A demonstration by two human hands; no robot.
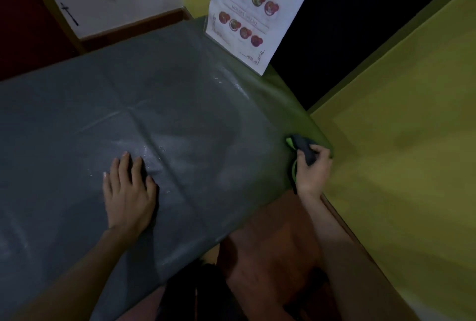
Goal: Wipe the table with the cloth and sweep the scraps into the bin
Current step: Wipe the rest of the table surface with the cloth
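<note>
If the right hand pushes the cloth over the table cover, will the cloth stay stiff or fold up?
The cloth is bunched in the right hand, so it is probably soft and floppy. The table cover looks glossy and creased, so the cloth may glide but catch on folds. The left hand lying flat may keep the cover from shifting.

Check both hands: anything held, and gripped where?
Right hand grips the bunched dark cloth at its near end, at the table's right edge. Left hand lies flat on the table, holding nothing.

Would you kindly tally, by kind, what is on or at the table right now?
Hands: 2 (left hand flat on the table, right hand gripping the cloth)
Cloths: 1 (dark cloth)
Menu cards: 1 (standing menu card)
Total: 4
</note>
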